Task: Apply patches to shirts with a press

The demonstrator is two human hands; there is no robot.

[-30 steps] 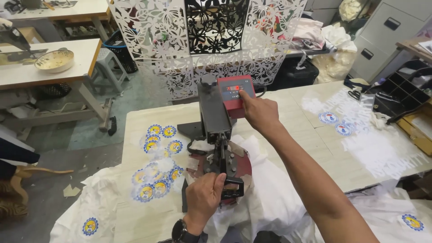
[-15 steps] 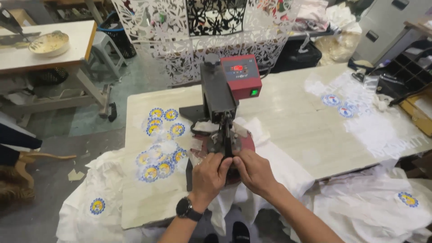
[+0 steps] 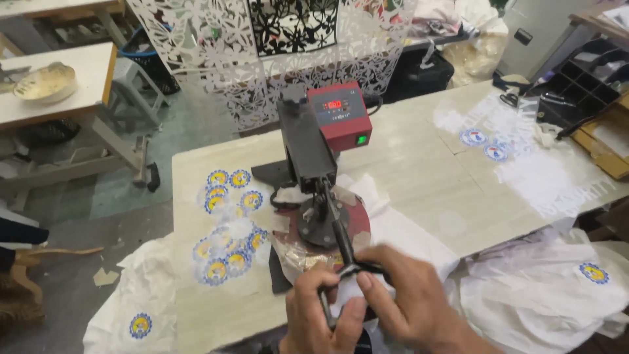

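Both hands close around the black lever (image 3: 345, 252) of the heat press (image 3: 319, 164): the left hand (image 3: 321, 314) wraps its lower end from below and the right hand (image 3: 406, 298) pinches it from the side, a shared grip suited to a stiff handle. White cloth (image 3: 406, 229) lies under the press's round plate (image 3: 327, 223). Round printed badges (image 3: 226, 223) sit left of the press, within reach.
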